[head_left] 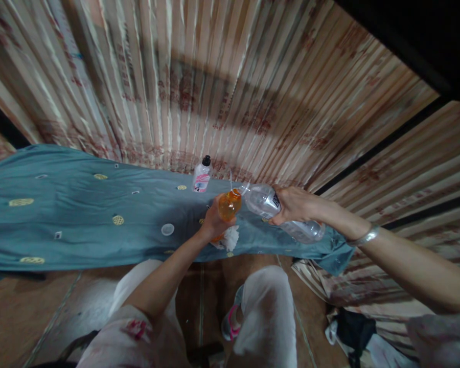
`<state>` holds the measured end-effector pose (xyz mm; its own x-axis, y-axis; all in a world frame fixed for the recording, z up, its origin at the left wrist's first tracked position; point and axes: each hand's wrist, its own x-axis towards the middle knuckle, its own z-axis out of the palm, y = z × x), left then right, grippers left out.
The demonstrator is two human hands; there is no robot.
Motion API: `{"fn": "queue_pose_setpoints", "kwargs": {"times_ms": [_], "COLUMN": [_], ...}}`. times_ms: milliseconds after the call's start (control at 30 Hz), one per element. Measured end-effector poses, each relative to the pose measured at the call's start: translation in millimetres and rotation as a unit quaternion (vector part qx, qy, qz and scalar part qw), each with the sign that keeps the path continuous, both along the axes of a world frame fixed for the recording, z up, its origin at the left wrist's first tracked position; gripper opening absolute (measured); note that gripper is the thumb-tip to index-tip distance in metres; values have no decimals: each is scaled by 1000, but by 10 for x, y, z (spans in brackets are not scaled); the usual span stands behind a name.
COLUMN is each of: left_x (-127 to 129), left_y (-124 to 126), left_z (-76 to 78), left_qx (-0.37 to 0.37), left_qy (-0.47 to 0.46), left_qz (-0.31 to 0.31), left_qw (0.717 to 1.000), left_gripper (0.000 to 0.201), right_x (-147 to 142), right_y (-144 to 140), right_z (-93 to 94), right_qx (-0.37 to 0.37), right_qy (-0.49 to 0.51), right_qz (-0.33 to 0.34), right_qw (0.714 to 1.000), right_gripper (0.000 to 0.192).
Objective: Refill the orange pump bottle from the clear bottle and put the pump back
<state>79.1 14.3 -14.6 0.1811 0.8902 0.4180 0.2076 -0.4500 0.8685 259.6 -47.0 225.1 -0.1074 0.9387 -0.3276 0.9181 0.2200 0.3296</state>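
My left hand [213,221] is wrapped round an orange see-through bottle [230,204], its open mouth tilted up to the right. In my right hand [287,204] lies a large clear plastic bottle [262,200] with a dark and silver label, tipped nearly flat. Its neck meets or almost meets the mouth of the orange bottle; whether liquid is flowing I cannot tell. Just below my left hand a crumpled white tissue or cloth [231,238] rests on the teal sheet. Behind the orange bottle stands a clear bottle with a black cap [201,175] and a pink label.
A teal cloth with yellow prints [80,204] covers the long surface before me. On it lies a small round whitish disc [167,229]. A pleated patterned curtain [214,76] hangs behind. Dark fabric [354,329] lies on the tiled floor at the lower right.
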Motion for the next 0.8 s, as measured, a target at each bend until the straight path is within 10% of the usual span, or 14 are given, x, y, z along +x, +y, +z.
{"fn": "queue_pose_setpoints", "kwargs": {"times_ms": [800], "left_x": [-13], "left_y": [-15], "left_z": [35], "left_qx": [-5], "left_qy": [-3], "left_qz": [-7], "left_qw": [1000], "left_gripper": [81], "right_x": [-5], "right_y": [-9], "right_z": [4], "right_qx": [6], "right_qy": [-4], "right_qz": [-2], "right_qw": [1000], "right_gripper": [67]}}
